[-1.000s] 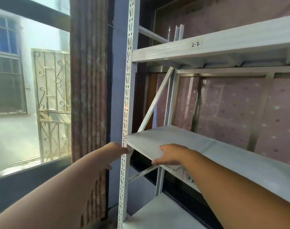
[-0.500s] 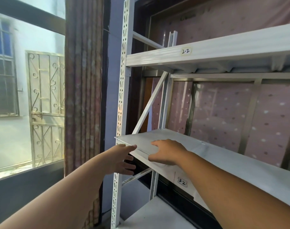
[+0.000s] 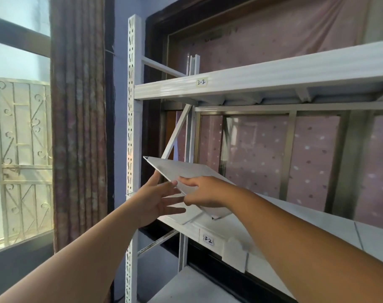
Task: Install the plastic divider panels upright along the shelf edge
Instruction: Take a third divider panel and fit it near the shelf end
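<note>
A white plastic divider panel (image 3: 181,170) is tilted up off the middle shelf (image 3: 306,219), its far left corner raised, its near right end low over the shelf. My right hand (image 3: 204,192) grips the panel's near edge. My left hand (image 3: 157,197), fingers spread, touches the same edge from below and to the left, beside the white slotted upright (image 3: 131,132). Another flat white panel (image 3: 186,216) lies on the shelf under my hands. A small white clip piece (image 3: 234,254) hangs on the shelf's front edge, right of the label "3-2" (image 3: 208,239).
The upper shelf (image 3: 262,79), labelled "2-2", sits close above. A diagonal brace (image 3: 177,132) and the rear post cross behind the panel. A lower shelf (image 3: 186,287) lies below. A brown curtain (image 3: 77,127) and a window (image 3: 20,138) are on the left.
The panel lay flat on the middle shelf under my hands; now its left end has been lifted and tilted up. My left hand has moved from the upright to the panel's edge.
</note>
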Demonstrator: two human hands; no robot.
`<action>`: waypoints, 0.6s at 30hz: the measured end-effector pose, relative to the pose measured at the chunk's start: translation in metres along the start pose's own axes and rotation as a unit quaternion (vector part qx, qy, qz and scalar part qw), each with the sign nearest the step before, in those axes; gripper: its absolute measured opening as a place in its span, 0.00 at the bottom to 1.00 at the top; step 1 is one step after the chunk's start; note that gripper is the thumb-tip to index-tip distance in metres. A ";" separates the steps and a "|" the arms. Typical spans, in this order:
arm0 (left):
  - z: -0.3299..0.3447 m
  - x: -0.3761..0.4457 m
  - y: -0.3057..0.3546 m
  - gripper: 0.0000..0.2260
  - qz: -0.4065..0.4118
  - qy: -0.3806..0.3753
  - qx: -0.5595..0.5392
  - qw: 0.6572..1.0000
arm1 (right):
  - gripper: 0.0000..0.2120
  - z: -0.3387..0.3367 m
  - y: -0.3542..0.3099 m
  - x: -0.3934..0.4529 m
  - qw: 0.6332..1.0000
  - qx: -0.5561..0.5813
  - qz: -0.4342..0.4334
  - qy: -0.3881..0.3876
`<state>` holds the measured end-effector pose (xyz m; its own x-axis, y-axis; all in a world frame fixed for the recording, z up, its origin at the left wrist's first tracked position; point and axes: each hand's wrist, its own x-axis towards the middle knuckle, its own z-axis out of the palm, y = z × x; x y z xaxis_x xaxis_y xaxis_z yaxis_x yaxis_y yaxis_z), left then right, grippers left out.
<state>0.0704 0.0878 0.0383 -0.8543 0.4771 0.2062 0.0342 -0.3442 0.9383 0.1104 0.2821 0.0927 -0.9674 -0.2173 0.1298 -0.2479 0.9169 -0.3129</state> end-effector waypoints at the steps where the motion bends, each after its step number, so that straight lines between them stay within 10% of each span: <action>1: 0.006 0.003 0.000 0.33 0.010 -0.014 -0.002 1.000 | 0.39 -0.003 0.004 -0.003 1.000 0.005 0.000 0.005; 18: 0.111 0.041 0.007 0.39 0.084 -0.123 0.058 0.987 | 0.42 -0.009 0.074 -0.055 0.974 0.178 -0.011 0.141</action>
<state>0.0932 0.1951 0.0846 -0.6804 0.6075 0.4098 0.2368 -0.3469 0.9075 0.1453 0.3649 0.0706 -0.9218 -0.0892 0.3773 -0.3187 0.7283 -0.6066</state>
